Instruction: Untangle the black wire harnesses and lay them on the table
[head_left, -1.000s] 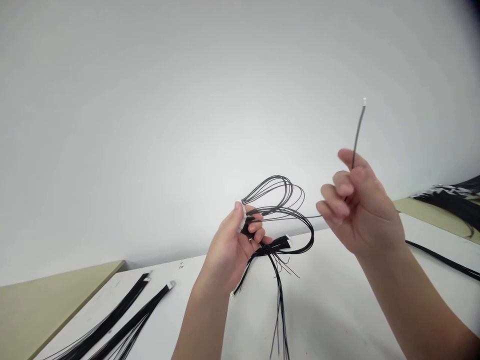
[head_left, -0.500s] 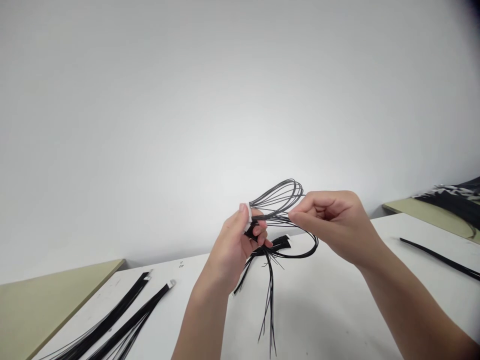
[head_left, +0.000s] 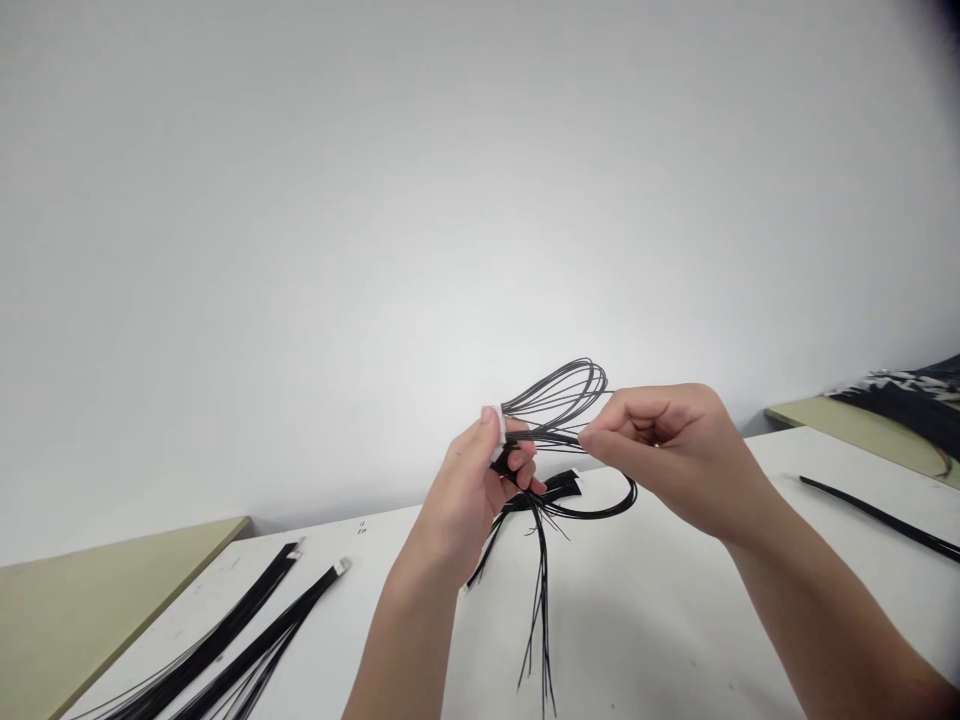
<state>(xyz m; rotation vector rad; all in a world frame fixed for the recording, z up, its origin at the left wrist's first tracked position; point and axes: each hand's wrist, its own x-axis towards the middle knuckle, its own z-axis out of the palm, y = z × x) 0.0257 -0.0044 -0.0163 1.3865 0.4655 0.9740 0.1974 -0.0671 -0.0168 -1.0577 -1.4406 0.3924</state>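
Note:
My left hand (head_left: 472, 490) is closed on a black wire harness (head_left: 559, 395), its thumb pressing the white connector (head_left: 497, 428) at the end. From that connector the thin wires fan out to the right, loop back, and hang below the hand with loose ends. The fingers of my right hand (head_left: 660, 440) pinch some of these wires just right of the connector; their exact grip is partly hidden by the thumb. Behind the hanging wires, another black harness (head_left: 566, 487) with a white connector lies on the white table (head_left: 645, 620).
Two bundles of black wires (head_left: 240, 620) with white connectors lie at the table's left. A thin black bundle (head_left: 877, 515) lies at the right. Far right, a pile of dark cables (head_left: 915, 405) rests on a yellowish board (head_left: 847, 425). A white wall (head_left: 375, 250) rises behind.
Almost nothing differs. My right hand has shifted very slightly down and right, and the wires between the hands are a little more gathered.

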